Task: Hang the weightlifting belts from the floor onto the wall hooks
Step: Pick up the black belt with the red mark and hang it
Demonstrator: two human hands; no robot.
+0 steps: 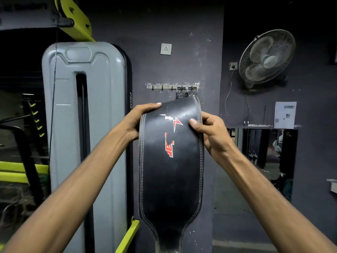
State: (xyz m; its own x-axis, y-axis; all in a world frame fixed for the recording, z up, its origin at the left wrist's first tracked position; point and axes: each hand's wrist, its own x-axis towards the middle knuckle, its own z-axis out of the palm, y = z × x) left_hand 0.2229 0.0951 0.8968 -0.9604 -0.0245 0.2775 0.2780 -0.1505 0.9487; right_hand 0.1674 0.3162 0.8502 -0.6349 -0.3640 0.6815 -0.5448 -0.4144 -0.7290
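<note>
Hook rail [164, 87] spans dark wall [182, 24] beside fan [267, 57].

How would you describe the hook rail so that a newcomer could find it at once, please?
Find the dark wall column between the grey machine cover and the wall fan. Below its white socket, just above the black belt, runs a horizontal metal hook rail. It alone is a thin silver strip, with buckles hanging from its right-hand hooks.

Gym: grey weight-stack machine shroud [83, 125], lime-green frame [76, 19], weightlifting belt [171, 161], wall hook rail [164, 87], wall fan [267, 56]
</note>
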